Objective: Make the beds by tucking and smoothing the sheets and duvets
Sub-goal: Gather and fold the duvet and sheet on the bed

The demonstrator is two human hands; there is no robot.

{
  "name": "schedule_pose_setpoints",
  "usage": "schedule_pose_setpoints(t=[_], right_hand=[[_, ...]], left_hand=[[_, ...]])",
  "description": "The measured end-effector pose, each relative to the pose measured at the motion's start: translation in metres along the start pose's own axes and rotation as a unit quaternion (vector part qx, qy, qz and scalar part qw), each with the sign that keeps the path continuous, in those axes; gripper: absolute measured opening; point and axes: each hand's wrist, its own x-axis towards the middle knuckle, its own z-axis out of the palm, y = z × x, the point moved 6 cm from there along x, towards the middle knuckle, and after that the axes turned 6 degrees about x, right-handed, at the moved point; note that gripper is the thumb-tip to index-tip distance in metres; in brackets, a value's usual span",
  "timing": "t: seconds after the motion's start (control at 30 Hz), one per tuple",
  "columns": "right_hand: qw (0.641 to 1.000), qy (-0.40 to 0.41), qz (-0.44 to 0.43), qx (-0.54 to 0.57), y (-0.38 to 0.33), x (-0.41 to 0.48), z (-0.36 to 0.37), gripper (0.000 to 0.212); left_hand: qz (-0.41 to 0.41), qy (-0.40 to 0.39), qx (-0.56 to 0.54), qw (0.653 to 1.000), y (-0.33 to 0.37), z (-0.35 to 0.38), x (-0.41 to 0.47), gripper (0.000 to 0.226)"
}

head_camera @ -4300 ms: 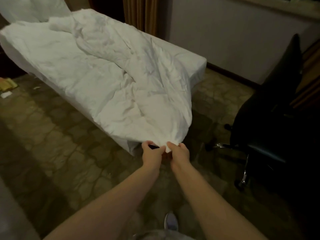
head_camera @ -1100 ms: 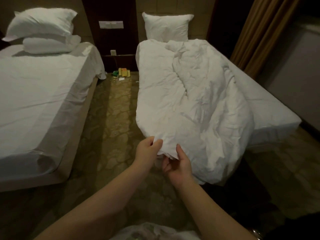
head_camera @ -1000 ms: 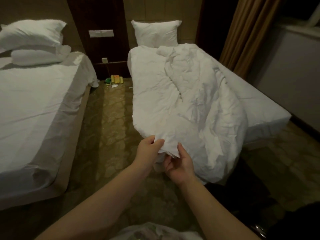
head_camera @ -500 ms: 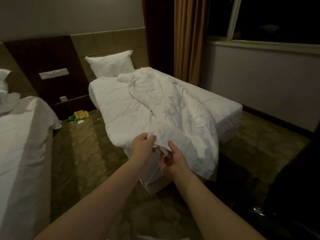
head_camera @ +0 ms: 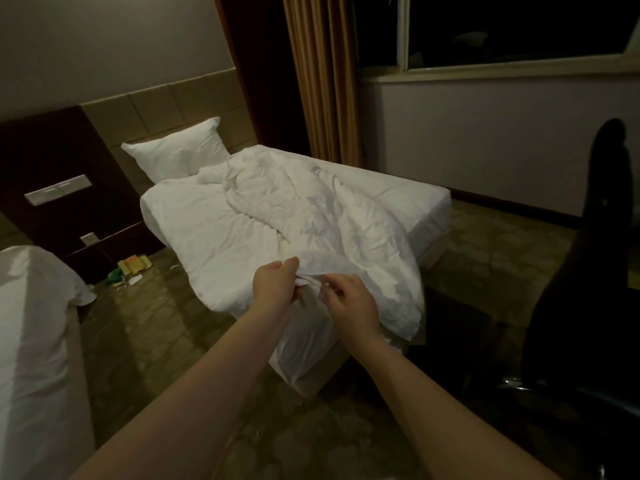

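Left hand: corner of duvet pinched between thumb and fingers, lifted at foot of bed. Right hand: just beside, fingers curled against same corner; grip cannot be told. Rest of duvet left crumpled along bed, up to pillow.

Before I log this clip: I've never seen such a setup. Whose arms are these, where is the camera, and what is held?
No machine here: a person wears one camera on the head, looking forward and down, so the arms are their own. A crumpled white duvet lies on the bed, a pillow at its head. The left hand pinches the duvet's near edge; the right hand curls its fingers at the same fabric, its grip hidden. A second bed shows at left.
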Motion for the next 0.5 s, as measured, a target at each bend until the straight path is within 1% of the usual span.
schedule_pose_setpoints(t=[0.13,0.23,0.3,0.37,0.4,0.5], right_hand=[[0.994,-0.006,-0.07,-0.079,0.0,0.004,0.012,0.025],[0.983,-0.005,-0.145,-0.111,-0.003,0.007,0.021,0.04],[0.976,0.011,-0.172,-0.131,-0.005,0.011,0.024,0.038],[0.973,0.022,-0.177,-0.143,-0.003,0.016,0.028,0.035],[0.975,0.017,-0.174,-0.139,-0.003,0.017,0.031,0.038],[0.982,-0.027,-0.153,-0.104,0.001,0.017,0.036,0.051]], left_hand=[[-0.015,-0.005,0.008,1.0,-0.004,0.0,0.003,0.031],[-0.021,-0.004,0.011,1.0,-0.003,-0.005,0.007,0.029],[-0.026,-0.001,0.008,1.0,-0.003,-0.008,0.01,0.028],[-0.028,0.0,0.003,1.0,-0.004,-0.01,0.014,0.027],[-0.026,0.002,0.007,1.0,-0.004,-0.011,0.016,0.028],[-0.016,0.008,0.034,0.999,-0.008,-0.013,0.022,0.026]])
